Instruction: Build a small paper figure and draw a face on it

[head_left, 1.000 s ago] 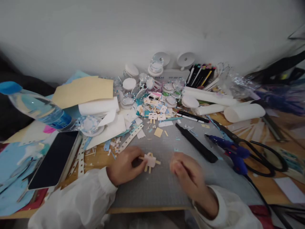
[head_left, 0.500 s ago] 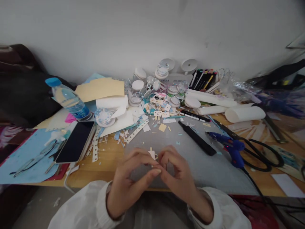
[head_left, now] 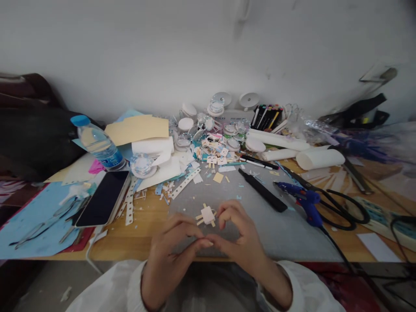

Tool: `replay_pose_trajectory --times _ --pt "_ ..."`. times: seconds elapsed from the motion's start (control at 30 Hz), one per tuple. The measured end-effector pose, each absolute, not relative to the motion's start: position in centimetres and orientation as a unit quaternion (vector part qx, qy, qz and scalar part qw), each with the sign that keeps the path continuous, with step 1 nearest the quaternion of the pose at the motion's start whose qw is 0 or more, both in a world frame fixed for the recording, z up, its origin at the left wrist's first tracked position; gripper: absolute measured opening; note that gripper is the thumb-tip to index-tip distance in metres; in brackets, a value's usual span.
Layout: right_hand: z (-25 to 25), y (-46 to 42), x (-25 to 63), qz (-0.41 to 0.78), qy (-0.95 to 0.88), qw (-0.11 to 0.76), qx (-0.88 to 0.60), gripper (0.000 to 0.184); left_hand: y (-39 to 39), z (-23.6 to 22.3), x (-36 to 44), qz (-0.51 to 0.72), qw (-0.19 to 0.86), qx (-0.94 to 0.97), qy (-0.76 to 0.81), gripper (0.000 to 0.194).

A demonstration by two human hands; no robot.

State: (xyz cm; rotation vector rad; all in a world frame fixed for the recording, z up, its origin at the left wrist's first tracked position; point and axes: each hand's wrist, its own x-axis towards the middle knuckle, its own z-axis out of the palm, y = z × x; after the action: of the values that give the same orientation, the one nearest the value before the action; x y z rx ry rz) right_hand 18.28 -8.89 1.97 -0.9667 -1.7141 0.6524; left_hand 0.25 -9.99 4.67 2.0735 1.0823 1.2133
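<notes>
The pale paper figure [head_left: 207, 215] lies on the grey cutting mat [head_left: 284, 236] just beyond our left hand [head_left: 172, 255] and right hand [head_left: 243, 236], which meet; we cannot tell whether either grips anything. Farther right lies a blue glue gun [head_left: 308, 200].

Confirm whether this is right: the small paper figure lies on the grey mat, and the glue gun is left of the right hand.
Wrong side: the head view shows the glue gun right of the right hand. The small paper figure does lie on the grey mat.
</notes>
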Motion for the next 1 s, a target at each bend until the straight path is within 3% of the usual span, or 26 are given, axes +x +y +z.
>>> replay_pose_trajectory --times 0.33,0.8,1.0 --pt "2.6 -6.7 20.3 0.320 -0.765 0.391 -0.398 0.035 -8.8 4.7 0.4 0.374 0.204 0.835 0.348 0.008" --pt "3.3 -1.4 20.5 0.511 -0.687 0.348 -0.382 0.026 -3.4 4.7 0.7 0.357 0.450 0.751 0.325 0.012" --pt "0.2 0.5 19.8 0.603 -0.597 0.347 -0.401 0.042 -0.6 2.9 1.1 0.342 0.587 0.650 0.340 0.024"
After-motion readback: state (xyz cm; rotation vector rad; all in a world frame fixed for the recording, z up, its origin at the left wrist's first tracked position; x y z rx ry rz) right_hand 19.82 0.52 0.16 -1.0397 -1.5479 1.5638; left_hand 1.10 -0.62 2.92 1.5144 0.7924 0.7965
